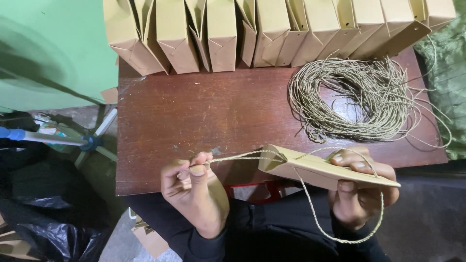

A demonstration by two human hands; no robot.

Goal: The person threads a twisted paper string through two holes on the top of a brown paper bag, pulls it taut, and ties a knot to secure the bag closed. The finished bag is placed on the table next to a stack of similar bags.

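A row of finished kraft paper bags (272, 34) stands at the table's (194, 111) far edge, while the right hand (361, 194) clasps a flat bag (320, 170) and the left hand (194, 191) pinches its twine handle cord (238, 156) taut — one loop hangs done — beside the twine coil (354, 99).

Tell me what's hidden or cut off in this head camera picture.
- Row of tan paper bags: tops cut off by the upper edge.
- Right hand: palm hidden behind the flat tan paper bag it holds.
- Left hand: the twisted paper cord end is hidden in its pinch.
- Coil of cord: strand ends too tangled to trace.
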